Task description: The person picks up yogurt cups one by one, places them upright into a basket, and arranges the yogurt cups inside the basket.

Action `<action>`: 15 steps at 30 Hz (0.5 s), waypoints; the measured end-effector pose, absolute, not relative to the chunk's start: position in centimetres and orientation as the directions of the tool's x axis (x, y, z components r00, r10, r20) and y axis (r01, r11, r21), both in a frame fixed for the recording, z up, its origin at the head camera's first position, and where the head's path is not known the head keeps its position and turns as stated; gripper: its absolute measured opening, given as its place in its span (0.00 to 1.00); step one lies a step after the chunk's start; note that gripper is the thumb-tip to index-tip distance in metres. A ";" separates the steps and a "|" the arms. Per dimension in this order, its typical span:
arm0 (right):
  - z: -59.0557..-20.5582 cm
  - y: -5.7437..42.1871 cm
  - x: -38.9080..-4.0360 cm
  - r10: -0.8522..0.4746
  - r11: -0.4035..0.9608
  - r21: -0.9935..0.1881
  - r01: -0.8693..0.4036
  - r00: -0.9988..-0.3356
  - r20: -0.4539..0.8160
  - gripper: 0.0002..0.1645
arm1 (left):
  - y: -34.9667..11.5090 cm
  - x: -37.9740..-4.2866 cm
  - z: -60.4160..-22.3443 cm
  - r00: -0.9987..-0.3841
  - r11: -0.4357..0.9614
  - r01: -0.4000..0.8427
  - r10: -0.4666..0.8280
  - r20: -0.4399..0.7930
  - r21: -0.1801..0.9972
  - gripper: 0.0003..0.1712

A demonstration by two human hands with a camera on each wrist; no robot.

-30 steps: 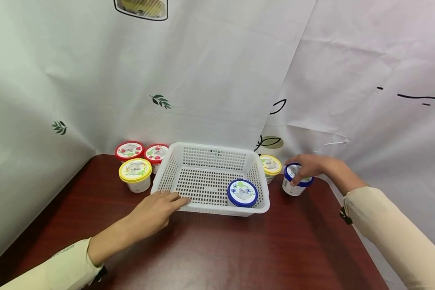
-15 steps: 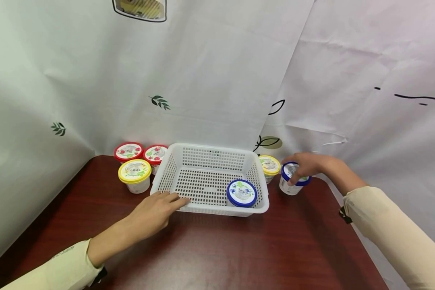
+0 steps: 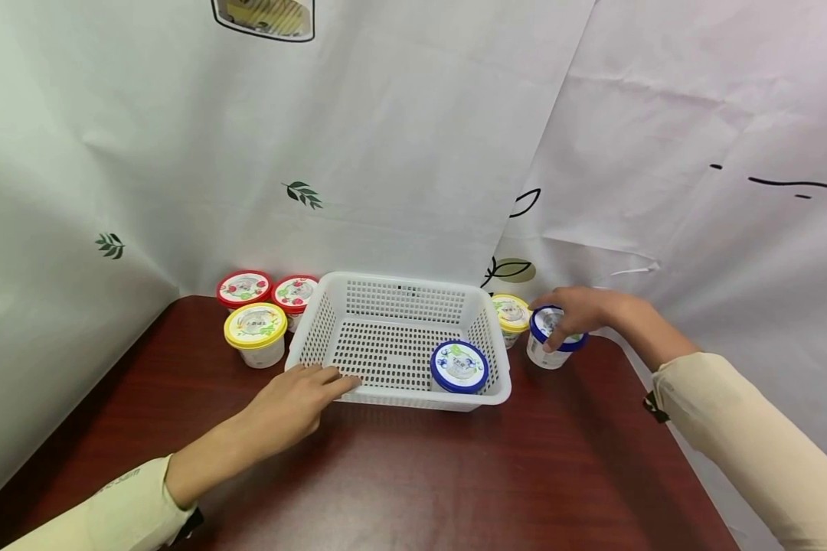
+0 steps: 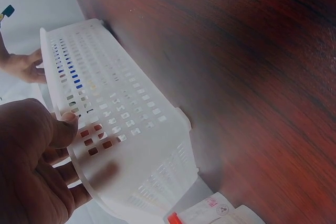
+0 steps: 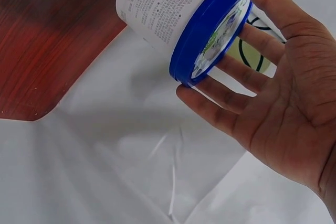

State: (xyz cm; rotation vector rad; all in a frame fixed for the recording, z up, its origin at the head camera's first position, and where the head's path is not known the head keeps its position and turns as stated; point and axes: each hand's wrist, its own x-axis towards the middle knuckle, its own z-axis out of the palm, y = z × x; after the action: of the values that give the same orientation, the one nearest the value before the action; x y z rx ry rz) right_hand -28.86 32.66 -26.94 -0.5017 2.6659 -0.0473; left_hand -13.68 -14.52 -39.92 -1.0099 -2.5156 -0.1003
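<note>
My left hand [image 3: 291, 398] holds the near left rim of a white plastic basket [image 3: 400, 396]. In the left wrist view the thumb [image 4: 65, 129] lies on the basket's outer wall and the other fingers reach over the rim. A tub with a blue lid [image 3: 460, 367] stands in the basket's near right corner. To the right of the basket, my right hand [image 3: 579, 310] grips a second blue-lidded tub [image 3: 546, 353] from above. The right wrist view shows thumb and fingers spread round that blue lid [image 5: 191, 35]; whether its base touches the table is unclear.
A yellow-lidded tub [image 3: 511, 314] stands between the basket and the held tub. Left of the basket are two red-lidded tubs [image 3: 244, 287] and another yellow-lidded tub [image 3: 256, 329]. A pale printed cloth [image 3: 413, 153] hangs behind the dark red table [image 3: 413, 474].
My right hand has shifted slightly left with the blue-lidded tub, closer to the yellow-lidded one beside the basket. The left hand has stayed on the basket rim.
</note>
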 end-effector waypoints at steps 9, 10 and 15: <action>-26.8 32.4 -28.7 -0.387 0.921 -0.117 -0.372 -0.834 -0.393 0.57 | -14.5 -13.7 -39.8 -0.648 0.732 0.676 0.644 0.408 -0.082 0.35; -26.7 32.4 -28.7 -0.390 0.920 -0.116 -0.375 -0.834 -0.391 0.57 | -14.5 -13.7 -39.8 -0.648 0.732 0.676 0.644 0.408 -0.081 0.35; -26.7 32.1 -28.7 -0.397 0.916 -0.111 -0.385 -0.837 -0.377 0.57 | -14.5 -13.6 -39.7 -0.651 0.734 0.675 0.641 0.407 -0.078 0.35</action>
State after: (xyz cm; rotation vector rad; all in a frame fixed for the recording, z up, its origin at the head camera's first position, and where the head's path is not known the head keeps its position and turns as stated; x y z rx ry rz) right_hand -28.68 32.06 -26.72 -0.5707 2.6781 -0.0430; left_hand -13.60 -14.45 -39.74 -1.0090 -2.5265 -0.1122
